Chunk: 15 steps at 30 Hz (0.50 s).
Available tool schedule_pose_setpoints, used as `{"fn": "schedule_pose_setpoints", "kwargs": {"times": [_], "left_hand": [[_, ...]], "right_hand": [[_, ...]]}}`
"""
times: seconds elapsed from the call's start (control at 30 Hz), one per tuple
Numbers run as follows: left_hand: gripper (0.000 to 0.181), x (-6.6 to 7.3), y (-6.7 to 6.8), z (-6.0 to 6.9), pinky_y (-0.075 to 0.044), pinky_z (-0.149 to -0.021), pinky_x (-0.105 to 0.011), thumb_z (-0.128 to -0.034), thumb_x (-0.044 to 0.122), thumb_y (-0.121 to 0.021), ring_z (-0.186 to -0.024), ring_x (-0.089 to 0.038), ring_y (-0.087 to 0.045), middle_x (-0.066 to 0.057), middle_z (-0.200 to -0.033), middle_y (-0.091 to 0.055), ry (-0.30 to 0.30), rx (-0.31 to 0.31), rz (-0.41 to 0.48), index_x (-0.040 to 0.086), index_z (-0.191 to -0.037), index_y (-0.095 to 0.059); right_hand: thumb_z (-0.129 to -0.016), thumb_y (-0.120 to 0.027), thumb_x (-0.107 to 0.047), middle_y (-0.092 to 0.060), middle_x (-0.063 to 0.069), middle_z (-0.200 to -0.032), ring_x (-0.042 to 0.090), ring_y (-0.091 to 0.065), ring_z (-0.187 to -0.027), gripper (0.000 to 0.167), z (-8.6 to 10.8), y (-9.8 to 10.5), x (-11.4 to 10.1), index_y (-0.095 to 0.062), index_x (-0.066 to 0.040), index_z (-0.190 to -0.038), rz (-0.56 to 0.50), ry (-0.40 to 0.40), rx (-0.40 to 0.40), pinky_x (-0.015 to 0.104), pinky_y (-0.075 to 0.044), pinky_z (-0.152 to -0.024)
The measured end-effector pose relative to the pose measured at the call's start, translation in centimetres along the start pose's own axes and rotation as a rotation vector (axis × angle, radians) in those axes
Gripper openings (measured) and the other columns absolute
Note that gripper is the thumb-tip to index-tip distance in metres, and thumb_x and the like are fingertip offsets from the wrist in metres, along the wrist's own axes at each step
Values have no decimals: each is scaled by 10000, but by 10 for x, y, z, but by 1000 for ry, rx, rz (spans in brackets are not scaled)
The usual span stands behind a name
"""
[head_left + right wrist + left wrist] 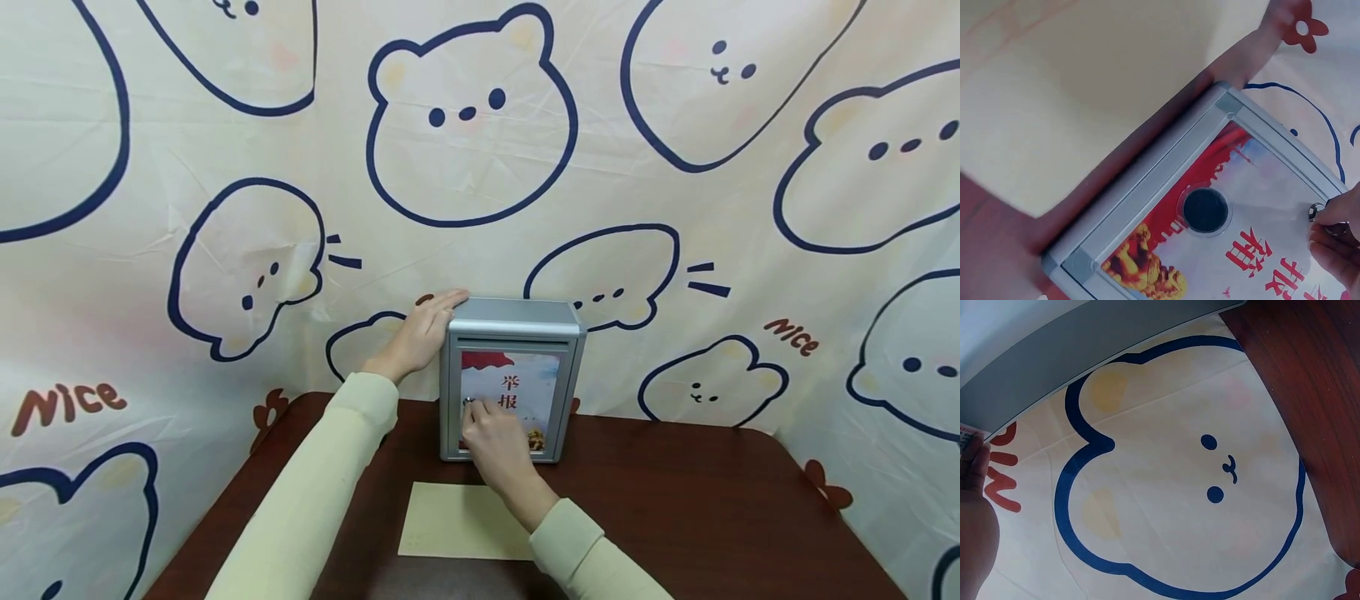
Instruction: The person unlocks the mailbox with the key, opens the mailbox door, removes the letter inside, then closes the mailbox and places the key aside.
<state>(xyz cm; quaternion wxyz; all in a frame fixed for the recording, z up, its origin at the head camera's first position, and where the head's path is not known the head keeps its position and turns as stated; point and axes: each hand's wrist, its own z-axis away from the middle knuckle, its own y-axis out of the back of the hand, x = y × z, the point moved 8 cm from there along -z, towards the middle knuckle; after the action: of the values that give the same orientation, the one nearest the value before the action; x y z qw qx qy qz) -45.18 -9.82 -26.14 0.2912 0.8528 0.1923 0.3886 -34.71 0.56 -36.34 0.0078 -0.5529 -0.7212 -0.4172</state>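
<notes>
A grey metal-framed letter box stands upright at the back of the table, its front bearing a printed poster with red Chinese characters. My left hand rests against the box's upper left edge, fingers extended; the left wrist view catches only part of this hand beside the grey side wall. At the left of the front panel my right hand pinches a small metal key between thumb and fingers, at a round silver lock. The fingers hide most of the key.
A pale yellow paper sheet lies on the dark brown table in front of the box. A dark round disc sits on the poster. Behind hangs a cloth printed with cartoon bears.
</notes>
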Motion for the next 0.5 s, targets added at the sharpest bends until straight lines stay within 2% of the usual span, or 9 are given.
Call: {"fn": "schedule_pose_setpoints", "kwargs": {"times": [0.2,0.5], "left_hand": [[538,-2,-1,1,-241,-1242,-487,-1099,313,-242,-1522,-211,-309,0,-1626,-396,-4,-15,9,128,-1565,-436],[532,0,1,0,-246,-1240,-485,-1098,300,-249,-1518,-220,-321,-13,-1620,-407,-12,2,1,122,-1561,-442]], "right_hand": [[-939,-710,-51,-682,45,-875,175,-637,-776,156,0,-1,-1,-802,-64,-1064,-7,9,-6,252,-580,-650],[-935,-705,-33,-689,55,-884,179,-652,-785,159,-1,-2,0,-795,-52,-1064,-24,-8,-13,262,-591,-656]]}}
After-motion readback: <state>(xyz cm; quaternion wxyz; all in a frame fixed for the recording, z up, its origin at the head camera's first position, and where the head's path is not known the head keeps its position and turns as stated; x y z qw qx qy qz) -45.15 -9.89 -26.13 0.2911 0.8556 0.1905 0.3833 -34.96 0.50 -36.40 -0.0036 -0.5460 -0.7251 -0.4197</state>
